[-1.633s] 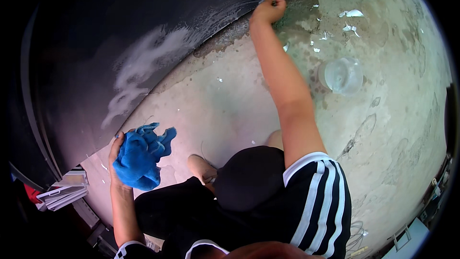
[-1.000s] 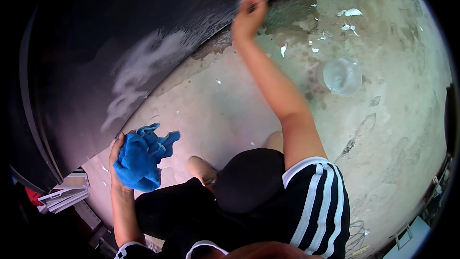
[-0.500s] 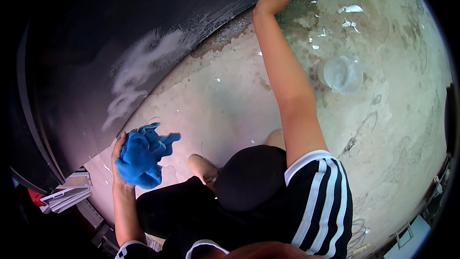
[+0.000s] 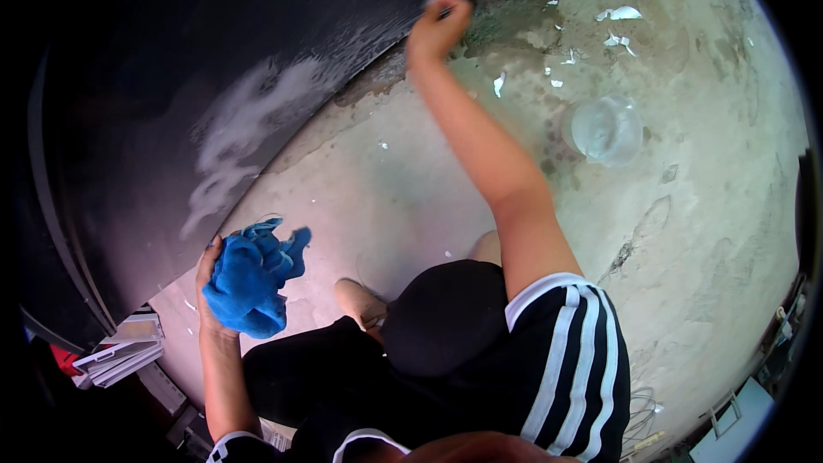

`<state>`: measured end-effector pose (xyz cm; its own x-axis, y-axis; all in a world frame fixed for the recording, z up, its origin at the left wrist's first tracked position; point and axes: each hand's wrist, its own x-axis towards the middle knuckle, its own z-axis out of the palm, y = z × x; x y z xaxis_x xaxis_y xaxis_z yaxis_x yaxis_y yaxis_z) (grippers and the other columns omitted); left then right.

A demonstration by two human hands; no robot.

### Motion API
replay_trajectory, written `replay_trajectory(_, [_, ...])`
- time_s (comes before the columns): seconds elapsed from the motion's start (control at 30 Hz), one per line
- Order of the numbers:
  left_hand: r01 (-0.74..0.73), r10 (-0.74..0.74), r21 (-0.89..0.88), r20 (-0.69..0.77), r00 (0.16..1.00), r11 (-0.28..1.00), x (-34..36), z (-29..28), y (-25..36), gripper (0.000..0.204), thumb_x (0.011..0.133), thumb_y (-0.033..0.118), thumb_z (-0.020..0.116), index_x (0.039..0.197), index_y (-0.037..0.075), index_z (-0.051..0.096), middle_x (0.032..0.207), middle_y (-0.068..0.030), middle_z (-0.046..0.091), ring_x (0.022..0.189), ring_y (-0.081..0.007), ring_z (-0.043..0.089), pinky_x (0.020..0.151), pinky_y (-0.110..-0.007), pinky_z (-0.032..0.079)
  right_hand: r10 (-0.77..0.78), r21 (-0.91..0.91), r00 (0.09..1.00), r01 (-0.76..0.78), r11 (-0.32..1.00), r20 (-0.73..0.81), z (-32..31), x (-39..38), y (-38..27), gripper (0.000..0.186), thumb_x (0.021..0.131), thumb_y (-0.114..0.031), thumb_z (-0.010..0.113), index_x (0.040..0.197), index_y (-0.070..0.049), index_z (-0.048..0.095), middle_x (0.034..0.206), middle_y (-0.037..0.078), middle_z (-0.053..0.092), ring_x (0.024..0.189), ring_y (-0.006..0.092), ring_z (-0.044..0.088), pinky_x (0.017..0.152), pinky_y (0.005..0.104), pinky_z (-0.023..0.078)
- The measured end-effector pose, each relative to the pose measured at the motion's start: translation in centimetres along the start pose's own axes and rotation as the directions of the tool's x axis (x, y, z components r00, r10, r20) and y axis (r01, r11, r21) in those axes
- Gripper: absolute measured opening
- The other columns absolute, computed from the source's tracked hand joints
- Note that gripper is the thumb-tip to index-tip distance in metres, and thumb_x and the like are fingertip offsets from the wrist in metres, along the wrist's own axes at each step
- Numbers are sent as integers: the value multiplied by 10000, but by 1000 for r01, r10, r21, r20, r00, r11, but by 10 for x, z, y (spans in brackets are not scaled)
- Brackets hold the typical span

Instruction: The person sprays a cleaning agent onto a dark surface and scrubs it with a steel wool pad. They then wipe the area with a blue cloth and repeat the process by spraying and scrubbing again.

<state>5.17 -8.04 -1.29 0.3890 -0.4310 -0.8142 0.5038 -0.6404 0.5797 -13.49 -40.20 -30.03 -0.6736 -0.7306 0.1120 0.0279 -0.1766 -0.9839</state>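
Observation:
My left hand (image 4: 207,279) is closed around a crumpled blue cloth (image 4: 247,287), held beside the lower end of a large dark panel (image 4: 146,171). Up at the panel's far edge is my right hand (image 4: 439,30), blurred by motion. Its fingers are curled together around something small and greyish that I cannot make out, pressed near the panel's surface. A whitish, foamy smear (image 4: 236,124) runs along the panel between the two hands, with thinner wet streaks toward my right hand.
A translucent plastic tub (image 4: 607,130) stands on the concrete floor to the right of my right forearm. White scraps (image 4: 619,14) litter the damp floor beyond it. Stacked white-grey items (image 4: 124,351) lie at the lower left, and a coiled cable (image 4: 643,416) at the lower right.
My right hand has moved left and slightly nearer along the panel's edge, uncovering a white scrap on the floor. The left hand still holds the blue cloth in nearly the same place.

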Motion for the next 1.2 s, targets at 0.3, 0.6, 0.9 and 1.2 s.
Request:
replay_trajectory(0.3, [-5, 5, -3, -89, 996, 1000, -2, 2, -1, 538, 950, 506, 529, 1045, -9, 653, 957, -186, 708, 717, -337, 701, 585, -440, 617, 180, 77, 976, -171, 982, -122, -4, 57, 1, 134, 923, -26, 589, 1027, -22, 505, 988, 110, 553, 976, 243, 531, 922, 364, 421])
replay_trajectory(0.6, [-9, 10, 5, -63, 998, 1000, 8, -11, -5, 538, 943, 511, 538, 1046, -4, 654, 942, -186, 706, 729, -334, 699, 585, -450, 611, 48, -51, 986, -40, 998, 157, -7, -19, 18, 143, 875, 40, 582, 952, -50, 501, 1015, 144, 545, 1014, 311, 525, 922, 409, 413])
replay_trajectory(0.9, [14, -14, 7, -33, 999, 1000, 5, 4, -1, 441, 948, 465, 563, 1056, 47, 652, 924, -150, 703, 755, -315, 695, 619, -445, 610, 34, -51, 974, -23, 998, 225, -17, -39, 30, 152, 829, 48, 616, 920, -53, 548, 941, 119, 585, 952, 299, 561, 902, 404, 428])
replay_trajectory(1.2, [13, -14, 30, 21, 1000, 999, 9, 4, -1, 420, 953, 452, 558, 1095, 68, 652, 959, -131, 704, 822, -297, 694, 676, -437, 604, 147, 153, 939, -104, 983, -310, -14, 143, 27, 111, 901, -13, 646, 1009, 11, 648, 976, 124, 667, 912, 227, 628, 849, 350, 505])
